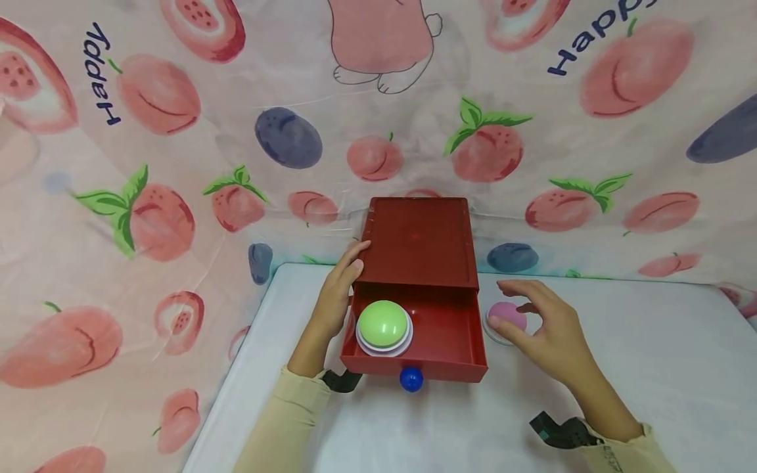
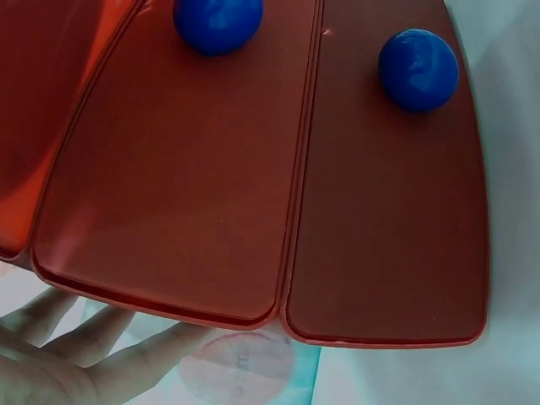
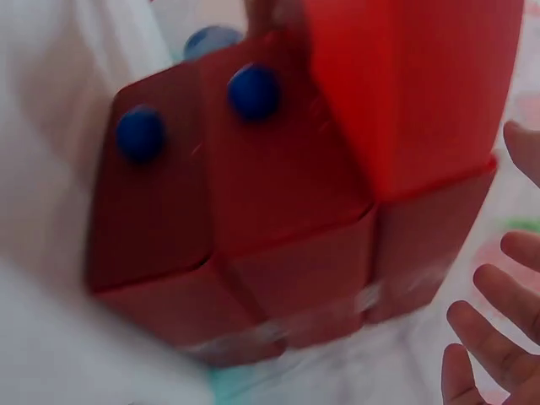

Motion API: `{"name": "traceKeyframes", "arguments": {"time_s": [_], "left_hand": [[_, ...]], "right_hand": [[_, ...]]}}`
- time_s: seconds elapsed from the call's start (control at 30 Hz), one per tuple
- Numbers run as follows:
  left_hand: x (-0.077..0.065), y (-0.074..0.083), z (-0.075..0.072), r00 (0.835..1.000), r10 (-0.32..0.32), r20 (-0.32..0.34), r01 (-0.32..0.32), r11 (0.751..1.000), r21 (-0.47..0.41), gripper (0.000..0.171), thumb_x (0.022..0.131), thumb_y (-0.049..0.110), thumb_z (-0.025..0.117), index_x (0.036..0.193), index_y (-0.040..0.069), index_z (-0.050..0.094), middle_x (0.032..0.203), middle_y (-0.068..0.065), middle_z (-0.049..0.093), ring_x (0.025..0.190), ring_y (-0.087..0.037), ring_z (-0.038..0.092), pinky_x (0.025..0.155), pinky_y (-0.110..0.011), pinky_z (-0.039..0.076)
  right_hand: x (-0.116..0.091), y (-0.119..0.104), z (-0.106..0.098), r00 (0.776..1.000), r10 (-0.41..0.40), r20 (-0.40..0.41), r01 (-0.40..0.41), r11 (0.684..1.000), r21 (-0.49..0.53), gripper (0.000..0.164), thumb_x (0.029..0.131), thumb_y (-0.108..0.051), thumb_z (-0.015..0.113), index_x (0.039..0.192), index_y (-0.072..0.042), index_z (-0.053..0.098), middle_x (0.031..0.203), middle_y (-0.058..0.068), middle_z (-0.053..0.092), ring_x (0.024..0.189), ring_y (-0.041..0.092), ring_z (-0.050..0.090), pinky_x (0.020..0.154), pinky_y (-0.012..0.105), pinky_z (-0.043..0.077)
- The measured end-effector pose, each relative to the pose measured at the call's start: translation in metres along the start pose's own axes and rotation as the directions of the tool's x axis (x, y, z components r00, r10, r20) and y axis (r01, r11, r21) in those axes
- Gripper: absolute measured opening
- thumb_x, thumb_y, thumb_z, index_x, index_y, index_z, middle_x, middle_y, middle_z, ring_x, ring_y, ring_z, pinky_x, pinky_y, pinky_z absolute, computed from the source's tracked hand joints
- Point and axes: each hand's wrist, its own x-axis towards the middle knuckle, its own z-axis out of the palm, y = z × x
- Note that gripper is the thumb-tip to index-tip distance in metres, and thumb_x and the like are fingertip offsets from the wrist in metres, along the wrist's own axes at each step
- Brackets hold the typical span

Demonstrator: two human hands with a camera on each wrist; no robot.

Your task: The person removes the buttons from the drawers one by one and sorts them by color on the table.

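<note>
A red drawer box point(image 1: 418, 242) stands on the table with its top drawer point(image 1: 446, 332) pulled out. In the drawer's left half sits a round push button point(image 1: 383, 324) with a green dome and white base. My left hand point(image 1: 338, 292) rests with extended fingers along the box's left side; the left wrist view shows these fingers point(image 2: 139, 354) beside the drawers. To the right of the box lies a similar button with a pink dome point(image 1: 505, 314). My right hand point(image 1: 550, 328) is over it, fingers spread and partly covering it; contact cannot be told.
A blue knob point(image 1: 411, 379) sticks out from the open drawer's front. Two lower drawers with blue knobs point(image 2: 418, 70) show in the wrist views. The white table point(image 1: 650, 355) meets a fruit-print cloth point(image 1: 408, 118) behind the box. Both forearms wear dark wrist straps.
</note>
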Motion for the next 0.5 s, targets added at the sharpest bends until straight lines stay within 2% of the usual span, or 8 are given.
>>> {"name": "traceKeyframes", "arguments": {"time_s": [0.1,0.23,0.37,0.5], "left_hand": [[0.0,-0.001,0.0,1.0,-0.003,-0.004,0.003,1.0,-0.001,0.049,0.105,0.041,0.044,0.153,0.033,0.045,0.171,0.0,0.017,0.151,-0.032,0.031,0.105,-0.065,0.045],[0.0,-0.001,0.0,1.0,-0.006,-0.001,0.006,1.0,0.001,0.048,0.105,0.042,0.043,0.153,0.034,0.045,0.171,0.002,0.017,0.152,-0.032,0.03,0.106,-0.065,0.045],[0.0,-0.001,0.0,1.0,-0.004,-0.006,0.004,1.0,0.0,0.048,0.105,0.042,0.043,0.153,0.034,0.045,0.171,0.001,0.018,0.151,-0.032,0.031,0.105,-0.066,0.045],[0.001,-0.002,0.0,1.0,-0.002,-0.002,0.002,1.0,0.0,0.049,0.105,0.042,0.043,0.154,0.034,0.044,0.171,0.003,0.018,0.151,-0.031,0.03,0.105,-0.066,0.045]], "right_hand": [[0.004,-0.018,-0.006,0.999,-0.044,-0.027,0.045,0.999,0.02,0.064,0.077,-0.018,0.09,0.135,-0.026,0.065,0.121,-0.005,0.069,0.11,-0.005,0.057,0.084,0.004,0.046],[0.012,-0.045,-0.012,0.995,-0.102,-0.007,0.103,0.993,0.053,0.065,0.074,-0.016,0.092,0.133,-0.023,0.066,0.116,-0.005,0.07,0.103,0.002,0.062,0.081,0.009,0.049],[0.022,-0.072,-0.009,0.983,-0.161,0.091,0.154,0.985,0.082,0.063,0.074,-0.024,0.093,0.132,-0.021,0.066,0.119,-0.006,0.07,0.099,0.004,0.062,0.077,0.019,0.055],[0.032,-0.09,0.0,0.956,-0.217,0.198,0.197,0.973,0.116,0.058,0.079,-0.034,0.089,0.131,-0.024,0.065,0.121,-0.01,0.069,0.101,0.006,0.063,0.078,0.027,0.058]]}}
